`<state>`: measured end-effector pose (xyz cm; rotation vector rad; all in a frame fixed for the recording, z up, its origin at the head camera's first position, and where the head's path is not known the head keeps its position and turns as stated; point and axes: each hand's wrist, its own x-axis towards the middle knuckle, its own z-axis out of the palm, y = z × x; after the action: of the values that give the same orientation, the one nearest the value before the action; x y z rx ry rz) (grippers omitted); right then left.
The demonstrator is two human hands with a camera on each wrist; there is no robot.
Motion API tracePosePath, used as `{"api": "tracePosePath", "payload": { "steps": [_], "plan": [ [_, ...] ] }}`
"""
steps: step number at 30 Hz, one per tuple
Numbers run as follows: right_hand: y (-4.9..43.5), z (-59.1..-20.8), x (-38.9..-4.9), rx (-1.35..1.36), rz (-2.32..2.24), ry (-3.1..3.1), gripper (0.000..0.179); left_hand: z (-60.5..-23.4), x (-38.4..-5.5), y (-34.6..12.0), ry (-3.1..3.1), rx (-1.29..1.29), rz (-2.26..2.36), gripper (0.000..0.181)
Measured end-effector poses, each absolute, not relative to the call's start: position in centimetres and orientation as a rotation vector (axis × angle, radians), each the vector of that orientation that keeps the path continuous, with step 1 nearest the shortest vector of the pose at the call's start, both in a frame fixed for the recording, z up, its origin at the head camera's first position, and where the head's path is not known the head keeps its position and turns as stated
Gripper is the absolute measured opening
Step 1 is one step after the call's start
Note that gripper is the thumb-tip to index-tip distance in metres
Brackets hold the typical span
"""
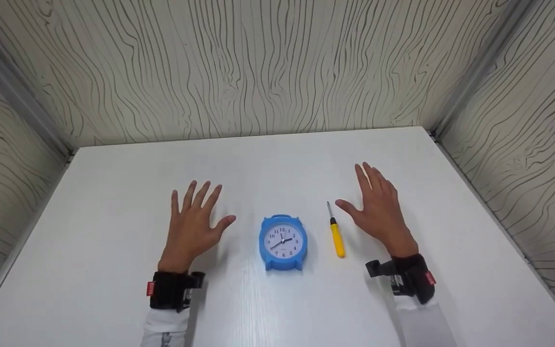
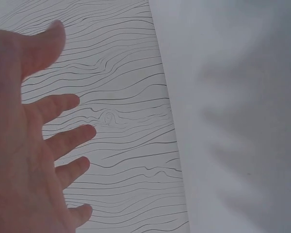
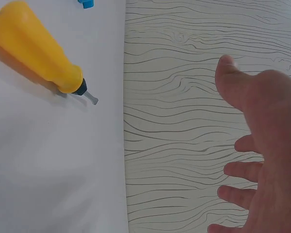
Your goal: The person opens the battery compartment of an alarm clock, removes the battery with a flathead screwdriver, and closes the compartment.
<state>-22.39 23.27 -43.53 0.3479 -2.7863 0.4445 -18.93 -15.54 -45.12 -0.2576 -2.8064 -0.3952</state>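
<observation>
A blue alarm clock (image 1: 283, 242) with a white dial lies face up on the white table, between the two hands. Just right of it is a screwdriver (image 1: 337, 237) with a yellow handle, its metal tip pointing away from the person. My left hand (image 1: 191, 235) is left of the clock, fingers straight and spread, holding nothing. To the right of the screwdriver, my right hand (image 1: 379, 212) has its fingers extended and its thumb out toward the tool's tip. The right wrist view shows the screwdriver (image 3: 39, 46) up close, apart from the right hand (image 3: 276, 150).
The white table (image 1: 113, 193) is bordered by a back wall (image 1: 239, 67) and side walls with a wood-grain pattern. Grey metal strips run along the corners. Each wrist wears a black strap (image 1: 169, 290) with a small camera.
</observation>
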Motion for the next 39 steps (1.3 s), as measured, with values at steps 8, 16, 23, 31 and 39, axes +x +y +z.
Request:
{"api": "tracePosePath", "payload": {
  "steps": [8, 16, 23, 31, 39],
  "plan": [
    [22.8, -43.4, -22.1, 0.348, 0.429, -2.811, 0.091, -45.0, -19.0, -15.7, -2.841, -0.252, -0.418, 0.076],
    [22.0, -43.3, -22.0, 0.369, 0.43, -2.811, 0.091, -44.9, -18.9, -15.7, -2.831, -0.25, -0.408, 0.077],
    [21.6, -43.2, -21.6, 0.382, 0.434, -2.831, 0.09, -45.0, -18.7, -15.4, -2.82, -0.259, -0.409, 0.076],
    [21.2, -43.0, -21.5, 0.398, 0.449, -2.839, 0.09, -44.9, -18.5, -15.3, -2.811, -0.276, -0.411, 0.076],
    [21.0, -42.9, -21.5, 0.413, 0.446, -2.85, 0.09, -44.9, -18.6, -14.7, -2.824, -0.289, -0.412, 0.076]
  ]
}}
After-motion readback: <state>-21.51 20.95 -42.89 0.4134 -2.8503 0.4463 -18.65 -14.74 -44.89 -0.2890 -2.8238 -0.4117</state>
